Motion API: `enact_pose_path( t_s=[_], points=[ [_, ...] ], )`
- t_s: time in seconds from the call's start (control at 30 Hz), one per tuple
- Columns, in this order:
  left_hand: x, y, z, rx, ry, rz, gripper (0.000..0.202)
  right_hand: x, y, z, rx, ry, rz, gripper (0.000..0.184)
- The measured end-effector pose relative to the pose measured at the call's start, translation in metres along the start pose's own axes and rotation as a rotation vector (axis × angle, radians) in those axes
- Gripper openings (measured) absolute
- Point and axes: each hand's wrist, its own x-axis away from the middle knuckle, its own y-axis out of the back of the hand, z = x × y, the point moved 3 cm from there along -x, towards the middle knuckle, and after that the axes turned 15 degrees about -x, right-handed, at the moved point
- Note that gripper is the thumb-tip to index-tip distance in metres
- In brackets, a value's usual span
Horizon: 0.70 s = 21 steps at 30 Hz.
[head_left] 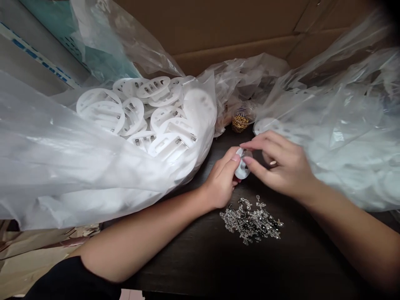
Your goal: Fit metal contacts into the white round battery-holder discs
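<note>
My left hand [220,179] grips a small, round white plastic battery holder [243,170] over the dark table, its thumb on the face and the fingers curled behind. My right hand [278,162] meets the same piece from the right, index fingertip at the top edge and thumb on the face. A dark bit of metal shows between those fingertips, too small to make out fully. Just below both hands lies a loose pile of small metal contacts and springs [251,221].
A clear plastic bag [93,166] at left bulges with white round battery holders [103,110], several with springs fitted. Another filled bag [340,141] stands at right. Between them sits a small bag of gold-coloured parts [240,123]. Cardboard [231,25] rises behind.
</note>
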Motion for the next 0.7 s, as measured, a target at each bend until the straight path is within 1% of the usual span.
enact_pose_path(
  t_s=[0.07,0.13,0.17,0.27,0.37,0.43,0.5,0.6,0.7],
  points=[
    [0.0,0.001,-0.004,-0.117,-0.091,-0.054,0.043,0.012,-0.003,-0.001,0.043,-0.014,-0.036,0.032],
    [0.002,0.0,-0.008,-0.272,-0.18,-0.052,0.042,0.02,-0.005,-0.003,0.038,-0.042,-0.122,0.028],
    [0.002,0.0,-0.01,-0.327,-0.201,-0.047,0.042,0.022,-0.006,-0.004,0.024,-0.058,-0.156,0.025],
    [0.004,0.001,-0.01,-0.403,-0.208,-0.042,0.043,0.028,-0.009,-0.009,-0.044,-0.109,-0.201,0.019],
    [0.004,0.001,-0.008,-0.431,-0.195,-0.073,0.041,0.033,-0.013,-0.015,-0.108,-0.169,-0.249,0.013],
    [0.004,0.0,-0.006,-0.423,-0.173,-0.092,0.043,0.036,-0.015,-0.018,-0.13,-0.199,-0.287,0.009],
    [0.003,-0.001,-0.003,-0.378,-0.143,-0.106,0.043,0.037,-0.016,-0.018,-0.134,-0.21,-0.277,0.009],
    [-0.001,0.0,0.002,-0.237,-0.089,-0.148,0.038,0.038,-0.014,-0.019,-0.131,-0.238,-0.252,0.01],
    [-0.005,0.003,0.007,-0.094,-0.037,-0.17,0.03,0.04,-0.011,-0.021,-0.119,-0.254,-0.281,0.007]
  ],
)
